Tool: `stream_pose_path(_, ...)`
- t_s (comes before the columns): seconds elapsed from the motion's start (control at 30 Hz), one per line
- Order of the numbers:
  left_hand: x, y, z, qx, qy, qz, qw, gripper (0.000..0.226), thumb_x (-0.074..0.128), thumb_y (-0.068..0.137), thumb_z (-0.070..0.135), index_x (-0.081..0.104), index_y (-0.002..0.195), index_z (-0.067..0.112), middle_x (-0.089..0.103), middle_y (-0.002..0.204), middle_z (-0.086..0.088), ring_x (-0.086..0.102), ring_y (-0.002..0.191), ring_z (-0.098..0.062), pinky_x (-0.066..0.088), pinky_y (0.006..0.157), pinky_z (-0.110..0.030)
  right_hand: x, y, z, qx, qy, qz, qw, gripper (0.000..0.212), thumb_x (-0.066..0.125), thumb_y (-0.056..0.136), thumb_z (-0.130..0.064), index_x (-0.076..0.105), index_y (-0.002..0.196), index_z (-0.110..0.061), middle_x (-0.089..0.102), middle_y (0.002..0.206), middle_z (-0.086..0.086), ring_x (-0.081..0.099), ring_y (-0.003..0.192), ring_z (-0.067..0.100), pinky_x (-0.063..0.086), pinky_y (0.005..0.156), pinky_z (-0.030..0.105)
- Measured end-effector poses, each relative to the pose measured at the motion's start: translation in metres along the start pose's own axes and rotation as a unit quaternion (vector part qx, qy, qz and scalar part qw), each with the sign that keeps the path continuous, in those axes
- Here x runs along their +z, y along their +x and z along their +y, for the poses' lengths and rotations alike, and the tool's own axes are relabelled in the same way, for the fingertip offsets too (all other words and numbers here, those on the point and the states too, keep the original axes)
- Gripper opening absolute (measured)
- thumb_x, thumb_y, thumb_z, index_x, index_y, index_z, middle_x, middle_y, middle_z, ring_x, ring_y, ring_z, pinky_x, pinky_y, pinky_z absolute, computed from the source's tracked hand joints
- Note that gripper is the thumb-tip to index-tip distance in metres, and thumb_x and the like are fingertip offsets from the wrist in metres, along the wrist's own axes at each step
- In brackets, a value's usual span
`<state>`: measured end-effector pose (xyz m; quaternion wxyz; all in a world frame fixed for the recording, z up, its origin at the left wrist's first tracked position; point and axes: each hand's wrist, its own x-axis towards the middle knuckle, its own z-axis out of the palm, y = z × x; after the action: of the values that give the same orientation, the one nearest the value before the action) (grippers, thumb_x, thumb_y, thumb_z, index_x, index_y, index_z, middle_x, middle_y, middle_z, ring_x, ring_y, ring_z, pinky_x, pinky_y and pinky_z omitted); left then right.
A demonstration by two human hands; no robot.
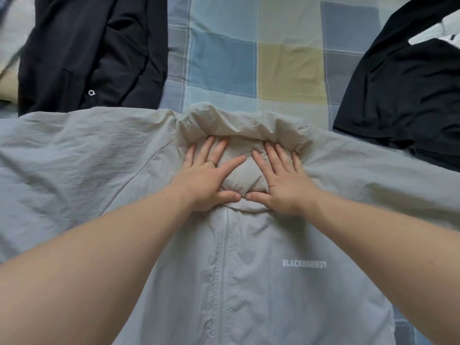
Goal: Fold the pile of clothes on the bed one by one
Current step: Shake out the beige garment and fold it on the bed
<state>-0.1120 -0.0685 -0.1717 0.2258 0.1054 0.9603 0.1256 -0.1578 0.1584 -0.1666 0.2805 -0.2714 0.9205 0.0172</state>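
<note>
From the head camera, a pale grey jacket lies face up and spread wide across the bed, which is covered in a blue, grey and yellow checked sheet. The jacket's zipper runs up its middle, and white lettering reading BLACKENERGY sits on its chest, to one side of the zipper. At the jacket's top its beige hood is bunched into a puffy roll.

Both hands lie flat on the jacket just below that roll, fingers straight and fanned out, pressing the cloth and gripping nothing. The left hand wears a thin ring on one finger. The right hand lies beside it. Their thumb tips almost meet at the top of the zipper, and a padded bulge of fabric stands up between the two hands.

Beyond the jacket's left shoulder lies a dark navy garment with a small white ring mark. Beyond its right shoulder lies a crumpled black garment, touching the jacket's edge.
</note>
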Motion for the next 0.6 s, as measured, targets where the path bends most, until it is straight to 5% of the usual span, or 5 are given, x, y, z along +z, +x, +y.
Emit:
stream_pose_path(0.23, 0.011, -0.057, 0.006, 0.041, -0.040, 0.052, 0.997, 0.105, 0.059, 0.070, 0.085, 0.010, 0.157, 0.049, -0.013, 0.168, 0.008, -0.017, 0.154, -0.021, -0.009, 0.124, -0.048, 0.005, -0.044, -0.014, -0.046, 0.066, 0.025, 0.996, 0.111, 0.039, 0.074, -0.087, -0.014, 0.158, -0.037, -0.023, 0.166, -0.004, -0.021, 0.153, 0.019, -0.013, 0.123, 0.049)
stream_pose_path(0.3, 0.014, -0.072, 0.009, 0.046, -0.037, 0.062, 0.996, 0.092, 0.063, 0.077, 0.075, 0.022, 0.155, 0.049, -0.003, 0.169, 0.005, -0.009, 0.156, -0.022, -0.005, 0.125, -0.047, 0.014, -0.062, -0.015, -0.068, 0.037, 0.043, 0.996, 0.109, 0.054, 0.080, -0.075, -0.006, 0.161, -0.033, -0.013, 0.169, -0.003, -0.011, 0.155, 0.019, -0.005, 0.125, 0.049)
stream_pose_path(0.4, 0.010, -0.078, 0.020, 0.052, -0.029, 0.117, 0.991, 0.052, 0.069, 0.087, 0.042, 0.057, 0.138, 0.038, 0.035, 0.161, -0.002, 0.025, 0.151, -0.030, 0.015, 0.121, -0.054, 0.017, -0.076, -0.021, -0.090, 0.047, 0.137, 0.985, 0.080, 0.071, 0.084, -0.037, 0.038, 0.155, -0.020, 0.033, 0.162, 0.005, 0.029, 0.150, 0.025, 0.021, 0.121, 0.053)
stream_pose_path(0.47, 0.006, -0.076, 0.028, 0.050, -0.009, 0.159, 0.986, 0.034, 0.070, 0.083, 0.024, 0.071, 0.117, 0.031, 0.055, 0.143, -0.001, 0.044, 0.138, -0.031, 0.026, 0.114, -0.051, 0.017, -0.077, -0.024, -0.113, 0.043, 0.232, 0.965, 0.052, 0.077, 0.077, -0.018, 0.067, 0.127, -0.014, 0.061, 0.140, 0.008, 0.057, 0.130, 0.029, 0.037, 0.109, 0.056)
stream_pose_path(0.6, 0.002, -0.087, 0.039, 0.071, -0.001, 0.179, 0.981, 0.025, 0.070, 0.075, 0.018, 0.072, 0.100, 0.025, 0.066, 0.110, 0.002, 0.058, 0.110, -0.031, 0.040, 0.097, -0.045, 0.015, -0.088, -0.029, -0.128, 0.039, 0.285, 0.949, 0.022, 0.073, 0.074, -0.016, 0.077, 0.095, -0.016, 0.074, 0.108, 0.000, 0.070, 0.096, 0.028, 0.046, 0.096, 0.050)
